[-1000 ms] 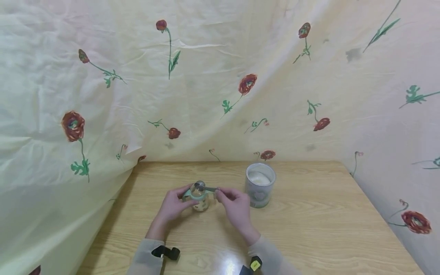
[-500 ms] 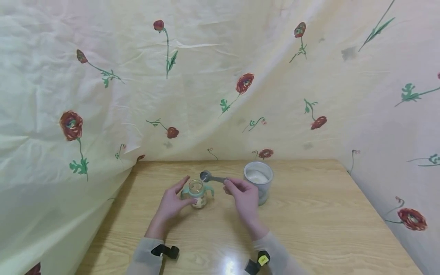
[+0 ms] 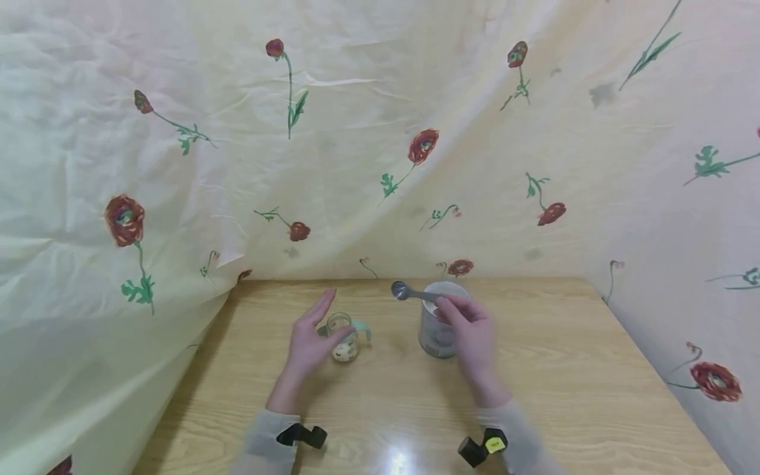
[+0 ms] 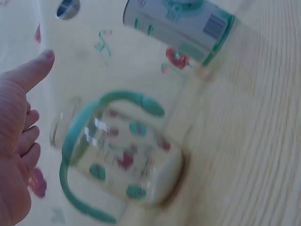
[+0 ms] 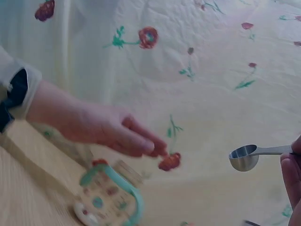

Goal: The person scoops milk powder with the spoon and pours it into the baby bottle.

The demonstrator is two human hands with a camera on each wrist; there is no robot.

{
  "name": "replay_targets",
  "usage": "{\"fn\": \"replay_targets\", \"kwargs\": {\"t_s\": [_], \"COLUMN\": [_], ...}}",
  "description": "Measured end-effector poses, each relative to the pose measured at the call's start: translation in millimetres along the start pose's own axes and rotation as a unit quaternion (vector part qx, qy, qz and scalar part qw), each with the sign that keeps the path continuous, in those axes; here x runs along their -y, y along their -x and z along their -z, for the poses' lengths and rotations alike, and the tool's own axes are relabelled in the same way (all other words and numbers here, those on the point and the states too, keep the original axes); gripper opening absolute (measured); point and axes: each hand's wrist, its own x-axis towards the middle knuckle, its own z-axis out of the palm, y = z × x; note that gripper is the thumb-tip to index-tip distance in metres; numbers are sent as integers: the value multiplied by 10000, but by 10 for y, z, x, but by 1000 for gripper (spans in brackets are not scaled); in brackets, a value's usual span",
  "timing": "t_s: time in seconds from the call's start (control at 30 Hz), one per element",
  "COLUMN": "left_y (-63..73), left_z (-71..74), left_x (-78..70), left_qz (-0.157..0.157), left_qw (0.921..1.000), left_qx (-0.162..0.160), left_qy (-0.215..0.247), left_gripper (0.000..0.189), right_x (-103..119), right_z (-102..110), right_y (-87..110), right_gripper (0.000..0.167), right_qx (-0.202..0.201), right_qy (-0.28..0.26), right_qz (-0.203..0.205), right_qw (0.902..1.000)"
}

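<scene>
A small clear baby bottle [image 3: 344, 349] with mint-green handles [image 4: 75, 127] and printed dots stands upright and uncapped on the table. Something pale lies at its bottom. My left hand [image 3: 310, 340] is just above and beside its neck, fingers extended; the left wrist view shows a gap between hand and bottle. My right hand [image 3: 472, 333] pinches the handle of a metal measuring spoon [image 5: 244, 159], whose bowl faces up and appears bare inside. The handle passes over the mouth of a large tin [image 3: 436, 338]. White powder inside the tin is mostly hidden by hand and spoon.
The wood-grain table [image 3: 582, 369] ends at the back against a hanging cream cloth [image 3: 356, 165] printed with red poppies. Cloth also hangs along the left and right sides. Each wrist wears a dark camera strap.
My right hand has carried the measuring spoon from the bottle's mouth rightward to the tin. My left hand has loosened from the bottle and lifted slightly.
</scene>
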Motion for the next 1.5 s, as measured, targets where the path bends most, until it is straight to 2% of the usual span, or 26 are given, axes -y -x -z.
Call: {"fn": "replay_targets", "kwargs": {"t_s": [0.13,0.3,0.43,0.53,0.63,0.77,0.9,1.03,1.13,1.3,1.4,1.5], "left_y": [-21,-48,-56,-54,-56,-60,-66,-88,-117,-185,-228,-261], "left_z": [-124,-332,-507,-636,-771,-977,-1186,-1347,-1428,-1504,-1543,-1579], "left_x": [-141,-259,-346,-396,-432,-461,-460,-450,-461,-503,-492,-467], "left_qz": [-491,-1193,-1505,-1504,-1331,-881,-360,76,269,384,411,425], "left_qw": [9987,9926,9885,9883,9903,9934,9943,9940,9942,9947,9946,9946], "left_qx": [-78,-127,16,180,380,724,1007,1060,988,837,819,816], "left_qy": [-59,-161,-155,-199,-150,-96,29,251,344,467,495,490], "left_gripper": [85,80,78,78,79,82,87,92,94,97,98,99], "right_x": [39,67,76,85,98,104,61,4,-27,-69,-104,-126], "right_z": [160,339,481,566,630,701,757,775,773,773,790,790], "right_y": [-56,-117,-144,-159,-166,-167,-183,-199,-207,-245,-287,-322], "right_gripper": [14,17,15,16,20,21,18,10,7,10,10,12], "right_qx": [-182,-273,-478,-607,-641,-597,-483,-338,-192,59,215,380], "right_qy": [72,339,482,578,730,1113,1604,2082,2418,3026,3385,3641], "right_qz": [30,86,55,44,71,251,635,1233,1786,2696,3085,3333], "right_qw": [9998,9990,9977,9965,9952,9917,9838,9697,9536,9142,8887,8689]}}
